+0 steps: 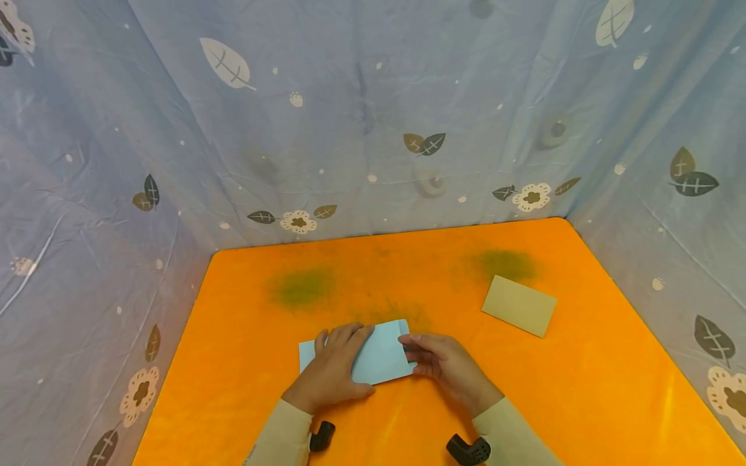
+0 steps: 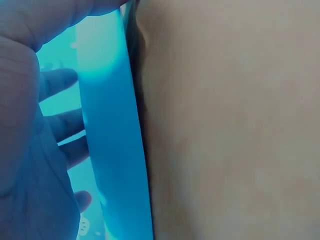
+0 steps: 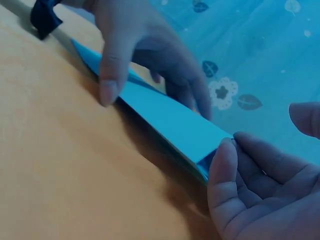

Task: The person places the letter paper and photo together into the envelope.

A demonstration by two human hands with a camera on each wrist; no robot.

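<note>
A light blue paper envelope [image 1: 381,356] lies near the front of the orange table. My left hand [image 1: 333,367] spans it from above, the thumb along the near edge and the fingers over the far edge. At the envelope's right end, my right hand [image 1: 447,367] pinches the paper between thumb and fingertips. In the right wrist view, the layers of the envelope [image 3: 170,120] part at that end, and a dark gap shows beside the right thumb. The left wrist view has the envelope's long edge [image 2: 112,130] between the left thumb and fingers.
To the right lies a tan paper rectangle [image 1: 519,306], apart from both hands. The orange table [image 1: 384,272] has two greenish patches towards the back. Patterned blue-grey curtains [image 1: 361,129] stand behind and at both sides. Dark devices are worn at both wrists.
</note>
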